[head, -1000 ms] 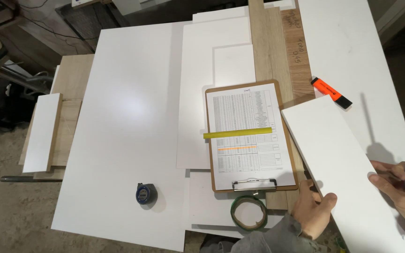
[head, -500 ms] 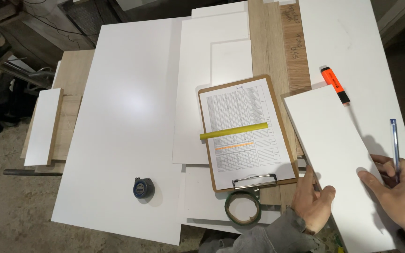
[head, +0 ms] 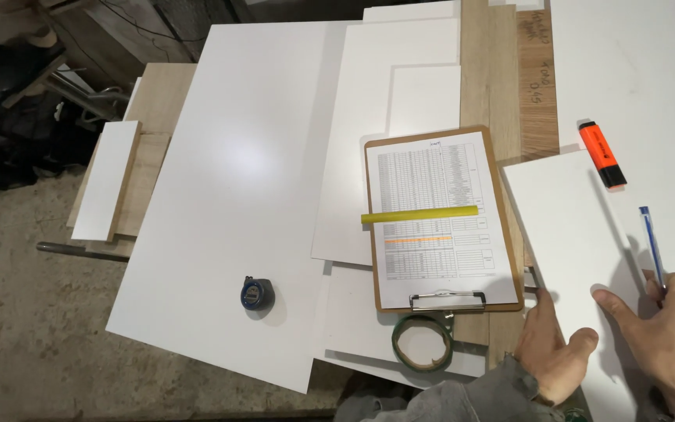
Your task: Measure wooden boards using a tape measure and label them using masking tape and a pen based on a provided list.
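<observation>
My left hand rests at the near left edge of a narrow white panel, thumb on top of it. My right hand lies on the same panel's near right part and holds a blue pen that points away from me. To the left lies a brown clipboard with a printed table sheet, and a yellow ruler lies across it. An orange highlighter sits just beyond the panel's far end.
A roll of green tape lies below the clipboard. A small blue tape measure sits on the large white board. More white boards and wooden planks are stacked around; a small white panel lies at the left. Concrete floor shows below left.
My view has shifted so everything sits further right and nearer. Both hands stay on the narrow white panel, the right one now lower with the pen pointing away.
</observation>
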